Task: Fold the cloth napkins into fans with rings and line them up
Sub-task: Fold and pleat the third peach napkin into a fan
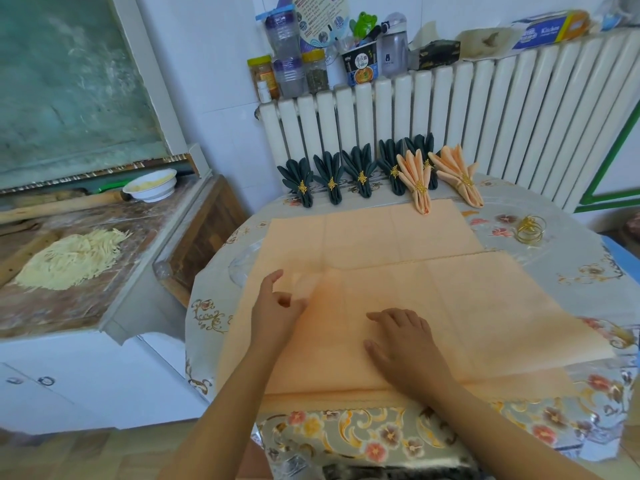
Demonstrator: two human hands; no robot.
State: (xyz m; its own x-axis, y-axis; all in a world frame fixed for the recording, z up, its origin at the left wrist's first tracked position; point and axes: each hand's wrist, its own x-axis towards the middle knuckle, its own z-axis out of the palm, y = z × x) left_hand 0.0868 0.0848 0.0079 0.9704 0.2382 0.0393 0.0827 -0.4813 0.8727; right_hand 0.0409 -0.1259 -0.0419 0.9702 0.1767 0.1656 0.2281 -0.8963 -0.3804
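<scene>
**Peach napkin spread flat under both hands**

A flower-patterned table (588, 278) stands against a white radiator (485, 109). The peach napkin (467, 306) lies unfolded; the right hand (401, 344) presses it flat, fingers straight. The left hand (277, 306) pinches its left edge. Finished fans (363, 171) line the far edge beside spare gold rings (530, 230).

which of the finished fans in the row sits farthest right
The peach fan at the right end of the row, beside the other peach fan; the dark green fans all stand to their left.
</scene>
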